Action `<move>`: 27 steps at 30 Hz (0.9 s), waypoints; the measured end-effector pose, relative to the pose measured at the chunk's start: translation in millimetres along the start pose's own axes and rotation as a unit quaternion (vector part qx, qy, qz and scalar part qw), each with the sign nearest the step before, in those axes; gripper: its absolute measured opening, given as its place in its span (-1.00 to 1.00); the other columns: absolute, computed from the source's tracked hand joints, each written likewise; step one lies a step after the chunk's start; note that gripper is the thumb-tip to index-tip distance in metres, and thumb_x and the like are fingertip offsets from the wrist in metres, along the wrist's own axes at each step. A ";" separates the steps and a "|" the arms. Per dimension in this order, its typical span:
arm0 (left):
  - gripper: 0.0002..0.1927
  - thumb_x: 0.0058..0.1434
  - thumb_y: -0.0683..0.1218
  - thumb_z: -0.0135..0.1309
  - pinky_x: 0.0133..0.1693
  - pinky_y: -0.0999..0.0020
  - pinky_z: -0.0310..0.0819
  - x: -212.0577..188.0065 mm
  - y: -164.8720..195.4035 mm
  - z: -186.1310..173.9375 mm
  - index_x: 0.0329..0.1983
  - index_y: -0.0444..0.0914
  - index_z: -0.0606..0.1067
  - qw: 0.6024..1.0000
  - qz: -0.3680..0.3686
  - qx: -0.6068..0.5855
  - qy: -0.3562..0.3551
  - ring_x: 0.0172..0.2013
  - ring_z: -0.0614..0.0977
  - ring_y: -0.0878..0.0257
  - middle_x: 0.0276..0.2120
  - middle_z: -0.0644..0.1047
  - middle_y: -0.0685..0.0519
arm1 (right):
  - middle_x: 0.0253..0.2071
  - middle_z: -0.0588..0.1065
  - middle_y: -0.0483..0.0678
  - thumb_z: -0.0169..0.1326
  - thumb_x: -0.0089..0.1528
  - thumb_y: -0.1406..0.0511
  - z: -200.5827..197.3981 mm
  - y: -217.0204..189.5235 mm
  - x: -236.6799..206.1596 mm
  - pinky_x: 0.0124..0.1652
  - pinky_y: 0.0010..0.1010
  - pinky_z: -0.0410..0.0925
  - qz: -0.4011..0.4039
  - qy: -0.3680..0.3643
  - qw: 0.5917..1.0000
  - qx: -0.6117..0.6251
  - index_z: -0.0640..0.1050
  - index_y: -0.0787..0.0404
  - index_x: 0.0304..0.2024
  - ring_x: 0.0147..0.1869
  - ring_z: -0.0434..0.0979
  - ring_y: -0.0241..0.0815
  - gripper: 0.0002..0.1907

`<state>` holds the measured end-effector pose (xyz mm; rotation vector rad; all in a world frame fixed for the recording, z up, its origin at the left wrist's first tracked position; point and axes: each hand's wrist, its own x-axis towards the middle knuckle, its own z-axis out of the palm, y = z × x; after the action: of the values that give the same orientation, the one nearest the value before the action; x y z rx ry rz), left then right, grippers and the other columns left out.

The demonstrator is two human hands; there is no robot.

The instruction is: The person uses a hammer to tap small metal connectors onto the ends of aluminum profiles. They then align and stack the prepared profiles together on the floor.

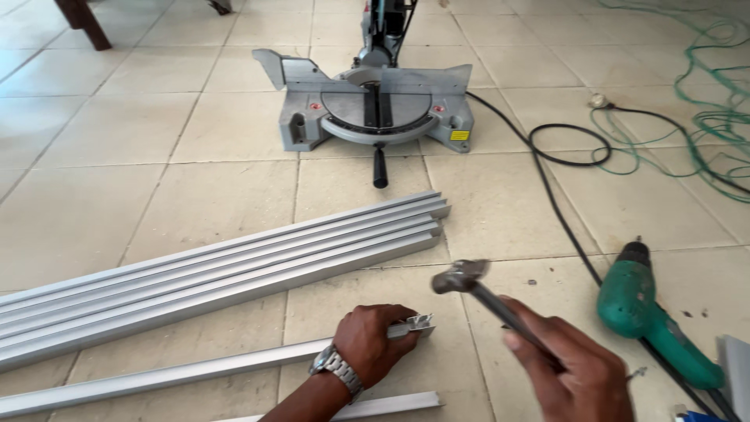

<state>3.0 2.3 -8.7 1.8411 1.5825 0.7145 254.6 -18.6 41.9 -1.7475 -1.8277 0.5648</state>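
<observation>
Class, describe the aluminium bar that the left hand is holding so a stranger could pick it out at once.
Start at the grey mitre saw on the tiled floor, then pass the bundle of bars lying together. The held bar lies alone nearer the person, its end gripped by the left hand.

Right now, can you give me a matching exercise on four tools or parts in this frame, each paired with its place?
Things:
1. hammer
2. green drill
3. miter saw
4. single aluminium profile

Places:
A. lying on the tiles at the far right
B. held down near its end by the left hand
C. raised in the right hand
D. standing on the floor at the top

Pairs: 1-C, 2-A, 3-D, 4-B
</observation>
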 end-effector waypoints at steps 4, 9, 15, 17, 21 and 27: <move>-0.72 0.15 0.08 0.18 -0.24 0.19 0.62 0.6 3.3 -1.8 -0.11 -0.07 0.67 0.998 -0.056 0.018 -0.033 -0.36 0.72 0.10 -0.31 0.70 0.00 | -0.12 0.71 -0.12 0.11 0.27 0.09 0.9 7.6 10.9 -0.16 -0.42 0.58 0.026 -0.123 0.987 -0.104 0.60 -0.20 0.25 -0.21 0.68 -0.24 -0.54; -0.71 0.16 0.09 0.16 -0.24 0.22 0.62 1.0 5.7 -2.9 -0.09 -0.06 0.65 0.998 -0.046 0.021 -0.039 -0.36 0.73 0.12 -0.27 0.70 0.04 | -0.19 0.69 0.04 0.20 0.14 0.11 4.3 -1.6 9.1 -0.24 -0.35 0.53 0.027 -0.001 0.999 0.046 0.61 0.01 0.14 -0.19 0.67 -0.19 -0.50; -0.68 0.16 0.10 0.16 -0.17 0.24 0.63 2.9 0.4 -0.6 -0.08 -0.08 0.66 0.997 -0.060 -0.014 -0.043 -0.28 0.74 0.14 -0.22 0.71 0.03 | -0.25 0.69 0.09 0.19 0.26 0.05 7.4 -8.7 23.1 -0.15 -0.34 0.47 0.177 -0.018 0.983 0.033 0.58 0.02 0.17 -0.20 0.70 -0.20 -0.54; -0.60 0.18 0.13 0.15 -0.12 0.25 0.65 8.3 -1.4 -1.0 -0.01 -0.15 0.61 0.995 -0.064 -0.067 -0.043 -0.17 0.75 0.14 -0.17 0.70 -0.03 | -0.27 0.65 0.14 0.17 0.29 0.07 9.5 -6.5 26.2 -0.17 -0.29 0.46 0.187 -0.029 0.982 0.027 0.59 0.03 0.25 -0.22 0.65 -0.08 -0.51; -0.47 0.21 0.19 0.10 -0.09 0.18 0.68 16.2 -6.4 -6.7 0.13 -0.20 0.52 0.977 -0.146 -0.149 -0.036 -0.07 0.75 0.08 -0.09 0.67 -0.15 | -0.30 0.63 0.09 0.17 0.25 0.03 14.1 -0.1 30.9 -0.16 -0.31 0.48 0.194 -0.011 0.978 0.075 0.59 0.03 0.19 -0.25 0.67 -0.14 -0.50; -0.48 0.25 0.19 0.03 -0.12 0.15 0.68 21.5 -12.5 -12.7 0.17 -0.16 0.48 0.974 -0.192 -0.100 -0.063 -0.15 0.78 0.07 -0.09 0.67 -0.15 | -0.26 0.63 0.09 0.16 0.23 0.00 16.6 5.4 37.1 -0.12 -0.31 0.49 0.199 -0.019 0.976 0.083 0.59 0.07 0.17 -0.18 0.72 -0.15 -0.47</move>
<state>-11.6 26.2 -9.1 1.3563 1.6517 0.5450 247.8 19.9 29.3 -2.0049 -1.4093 0.8866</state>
